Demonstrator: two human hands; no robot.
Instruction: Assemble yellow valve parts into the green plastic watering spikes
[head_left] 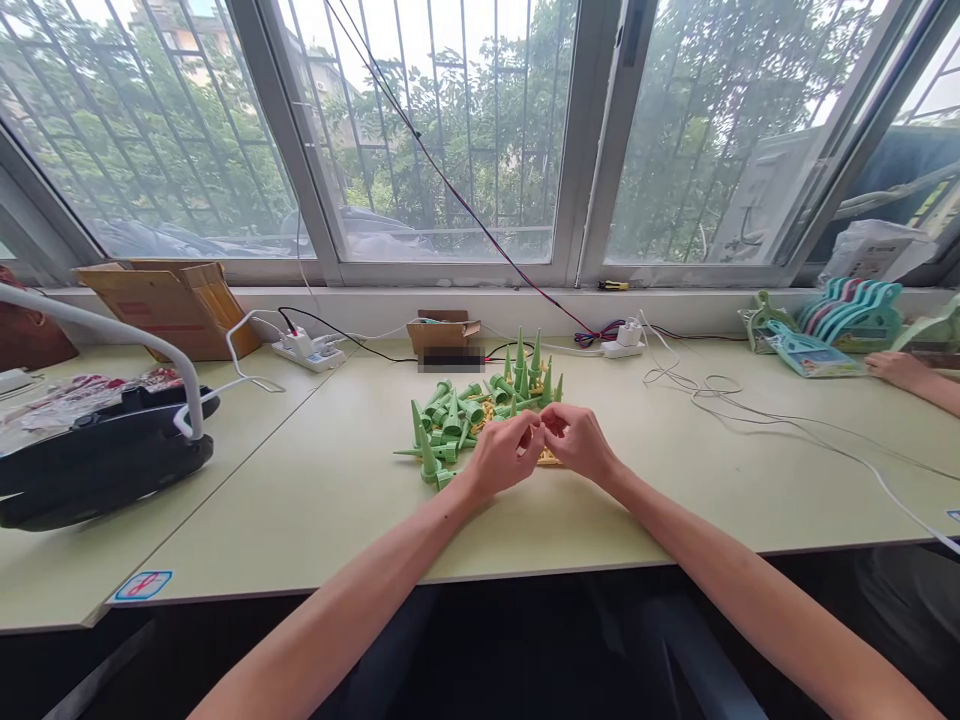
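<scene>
My left hand [504, 452] and my right hand [576, 440] meet over the table, fingertips pinched together. Whatever lies between the fingers is too small or hidden to make out. Just beyond and to the left is a heap of green plastic cone-shaped spikes [451, 418], some upright, others lying on their sides. A few tall spikes [520, 362] stand at the back of the heap. Small yellowish pieces [551, 458] lie among the spikes and under my hands.
A small cardboard box [442, 336] and power strips [624, 342] stand along the window wall. Loose cables [720, 388] cross the table at right. Green hangers [851, 320] lie near another person's hand [896, 370]. A black device with a white curved arm [112, 460] sits left.
</scene>
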